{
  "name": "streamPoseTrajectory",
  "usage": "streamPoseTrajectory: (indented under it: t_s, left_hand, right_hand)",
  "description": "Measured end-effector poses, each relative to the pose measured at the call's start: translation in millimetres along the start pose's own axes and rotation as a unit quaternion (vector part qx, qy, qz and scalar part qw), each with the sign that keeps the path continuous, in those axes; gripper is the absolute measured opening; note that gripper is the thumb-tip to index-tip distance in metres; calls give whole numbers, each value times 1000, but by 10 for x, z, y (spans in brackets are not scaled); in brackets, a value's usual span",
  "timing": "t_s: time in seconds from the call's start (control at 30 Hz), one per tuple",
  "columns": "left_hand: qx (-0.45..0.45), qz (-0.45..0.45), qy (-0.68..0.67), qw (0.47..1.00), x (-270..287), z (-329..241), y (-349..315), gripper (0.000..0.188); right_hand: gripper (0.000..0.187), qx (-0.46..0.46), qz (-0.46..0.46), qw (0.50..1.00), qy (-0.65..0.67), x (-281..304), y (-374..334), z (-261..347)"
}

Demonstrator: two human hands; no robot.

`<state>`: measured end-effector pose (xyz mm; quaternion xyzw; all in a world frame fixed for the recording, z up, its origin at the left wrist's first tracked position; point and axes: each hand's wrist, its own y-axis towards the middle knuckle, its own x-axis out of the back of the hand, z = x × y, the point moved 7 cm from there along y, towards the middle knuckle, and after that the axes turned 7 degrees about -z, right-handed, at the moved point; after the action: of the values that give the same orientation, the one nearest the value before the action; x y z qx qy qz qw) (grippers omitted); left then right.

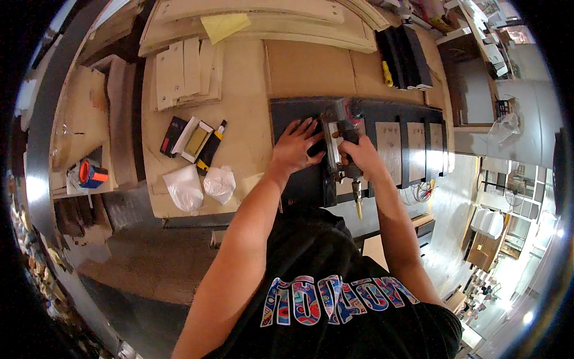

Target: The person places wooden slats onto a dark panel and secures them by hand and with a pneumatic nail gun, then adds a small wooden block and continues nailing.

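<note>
A black panel [293,188] with several black crosswise slats [404,149] lies on the worktable in front of me. Pale grey strips show between the slats. My left hand [293,148] rests on the panel's left part, fingers spread and thumb beside a slat. In my right hand [360,157] is a nail gun [342,116], my fingers wrapped round its handle. The nail gun stands over the panel just right of my left hand, and its body hides part of the slat there. An air hose fitting [357,191] extends from its near end.
Left of the panel lie a yellow-and-black utility knife [209,152], a small open box [195,141] and two clear plastic bags [183,186]. Pale wooden boards [188,70] are stacked behind them. Black strips [408,57] and a yellow tool [387,73] lie far right.
</note>
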<state>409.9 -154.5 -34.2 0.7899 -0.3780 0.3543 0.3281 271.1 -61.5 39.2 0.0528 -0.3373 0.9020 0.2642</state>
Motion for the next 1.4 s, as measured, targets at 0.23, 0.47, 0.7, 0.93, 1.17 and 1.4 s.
streamPoseTrajectory:
  t_s: [0.23, 0.47, 0.7, 0.93, 1.17, 1.4]
  left_hand:
    - [-14, -6, 5, 1000, 2, 11, -10, 64]
    - [4, 2, 14, 1000, -27, -44, 37, 63]
    - [77, -28, 45, 996, 11, 10, 134, 78]
    - [237, -149, 92, 956, 43, 246, 114, 67]
    - [424, -265, -12, 866, -139, 427, -48, 37]
    - [370, -139, 80, 915, -474, -372, -368, 73]
  right_hand:
    - [26, 20, -20, 999, -16, 87, -74, 11]
    - [61, 47, 2, 999, 22, 966, -439, 13]
    - [86, 119, -28, 974, -188, 2850, 6, -473]
    - [88, 69, -50, 939, -334, 4696, 720, -359]
    - [85, 70, -96, 927, -355, 5935, 2130, -497]
    - [87, 175, -215, 874, -399, 6224, 3096, -413]
